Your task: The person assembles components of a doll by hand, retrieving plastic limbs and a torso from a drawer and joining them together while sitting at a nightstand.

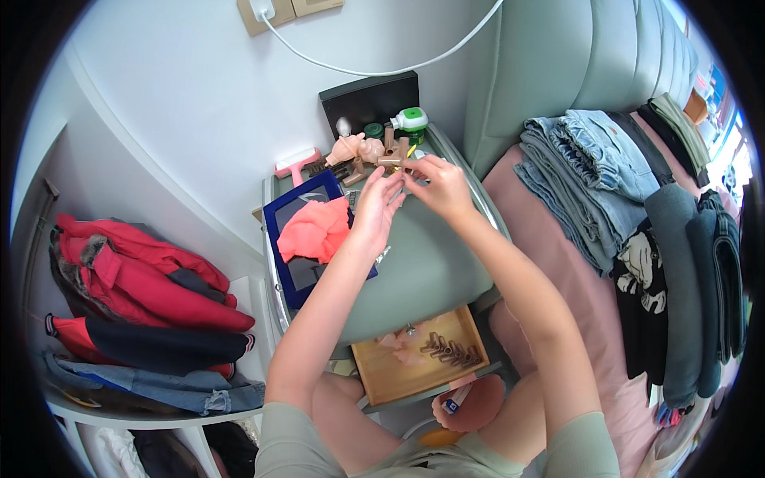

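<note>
My two hands are close together over the far part of a grey-green nightstand (430,271). My left hand (377,203) is open, palm turned inward, its fingers stretched toward the right one. The fingertips of my right hand (440,187) are pinched together; what they hold, if anything, is too small to make out. Just beyond the fingertips lies a brown tube (390,161), and another brown tube (404,147) stands upright beside it. Pale pink shaped pieces (349,149) sit left of the tubes. Behind them is a green and white bottle (411,119).
A black box (370,99) leans at the wall. A pink roller (297,163) and a coral cloth (315,229) on a blue-rimmed tray (275,213) lie left. Below, an open drawer (390,390) holds several brown tubes (450,350). Folded jeans (574,183) lie on the bed at right.
</note>
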`<state>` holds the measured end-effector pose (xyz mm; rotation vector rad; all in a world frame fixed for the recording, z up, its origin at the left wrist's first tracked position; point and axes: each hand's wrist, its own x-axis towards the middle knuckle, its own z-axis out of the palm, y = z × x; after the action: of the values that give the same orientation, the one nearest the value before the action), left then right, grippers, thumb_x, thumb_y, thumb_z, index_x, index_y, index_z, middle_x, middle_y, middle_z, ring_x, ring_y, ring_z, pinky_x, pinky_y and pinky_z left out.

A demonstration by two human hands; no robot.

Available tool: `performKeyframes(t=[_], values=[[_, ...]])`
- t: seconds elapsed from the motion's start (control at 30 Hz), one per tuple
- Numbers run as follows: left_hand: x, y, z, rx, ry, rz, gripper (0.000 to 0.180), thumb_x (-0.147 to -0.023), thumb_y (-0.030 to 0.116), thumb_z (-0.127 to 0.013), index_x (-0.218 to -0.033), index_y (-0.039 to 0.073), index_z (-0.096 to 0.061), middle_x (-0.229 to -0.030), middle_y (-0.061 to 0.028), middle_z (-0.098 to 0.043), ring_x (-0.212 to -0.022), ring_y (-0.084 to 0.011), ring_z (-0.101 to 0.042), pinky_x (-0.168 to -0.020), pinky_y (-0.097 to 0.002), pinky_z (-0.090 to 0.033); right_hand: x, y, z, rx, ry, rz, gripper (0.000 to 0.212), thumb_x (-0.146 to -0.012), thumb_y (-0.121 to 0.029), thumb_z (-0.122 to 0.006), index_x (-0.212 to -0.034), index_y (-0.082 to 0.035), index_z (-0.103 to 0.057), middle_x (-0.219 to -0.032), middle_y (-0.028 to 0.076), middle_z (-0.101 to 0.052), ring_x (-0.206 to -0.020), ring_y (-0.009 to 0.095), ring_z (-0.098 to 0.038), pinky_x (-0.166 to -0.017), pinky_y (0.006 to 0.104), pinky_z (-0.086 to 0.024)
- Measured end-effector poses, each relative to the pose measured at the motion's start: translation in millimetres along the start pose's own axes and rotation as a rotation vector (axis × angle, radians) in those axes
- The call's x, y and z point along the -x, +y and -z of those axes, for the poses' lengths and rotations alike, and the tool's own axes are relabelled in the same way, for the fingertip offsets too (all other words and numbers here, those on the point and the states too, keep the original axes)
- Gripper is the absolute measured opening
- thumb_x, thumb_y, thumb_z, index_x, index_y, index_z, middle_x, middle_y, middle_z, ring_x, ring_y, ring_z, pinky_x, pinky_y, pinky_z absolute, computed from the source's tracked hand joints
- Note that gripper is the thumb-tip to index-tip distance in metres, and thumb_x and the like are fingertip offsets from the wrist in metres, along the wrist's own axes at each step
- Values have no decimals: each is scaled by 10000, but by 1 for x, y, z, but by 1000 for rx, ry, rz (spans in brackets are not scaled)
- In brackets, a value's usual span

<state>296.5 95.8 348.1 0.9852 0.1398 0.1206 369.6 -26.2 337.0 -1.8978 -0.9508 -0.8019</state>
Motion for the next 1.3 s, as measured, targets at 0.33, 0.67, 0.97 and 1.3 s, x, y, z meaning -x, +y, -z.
performKeyframes(t=[0.33, 0.67, 0.97, 1.3], values=[[101, -24, -19, -125, -183, 73, 552, -886, 184, -439, -1341, 34, -165, -1169, -157, -474, -999, -239, -533, -857, -340, -431, 77, -63, 96, -314, -8, -310, 176, -693, 1, -659, -869, 0, -650, -713, 56, -619, -625, 79, -585, -567, 204, -483], [167, -122, 22, -453, -401, 121, 264, -851, 113, -530, -1097, 23, -494, -889, -61, -592, -761, -105, -558, -692, -242, -453, 170, -101, 157, -344, -395, -603, 191, -724, -51, -653, -904, 11, -641, -740, 64, -626, -632, 87, -593, -584, 206, -494], [180, -129, 30, -989, -399, 1, 197, -833, 182, -579, -868, 6, -498, -738, -58, -588, -674, -127, -594, -621, -251, -472, 205, -81, 134, -460, -458, -891, 222, -793, -104, -586, -972, 25, -613, -774, 51, -624, -673, 69, -577, -628, 211, -470], [180, -165, 60, -1073, -341, -252, 189, -775, 153, -617, -811, -19, -546, -691, -49, -577, -647, -132, -594, -506, -235, -488, 232, -78, 99, -458, -633, -945, 325, -773, -98, -546, -1091, -27, -550, -978, 103, -554, -851, 156, -566, -775, 285, -455]])
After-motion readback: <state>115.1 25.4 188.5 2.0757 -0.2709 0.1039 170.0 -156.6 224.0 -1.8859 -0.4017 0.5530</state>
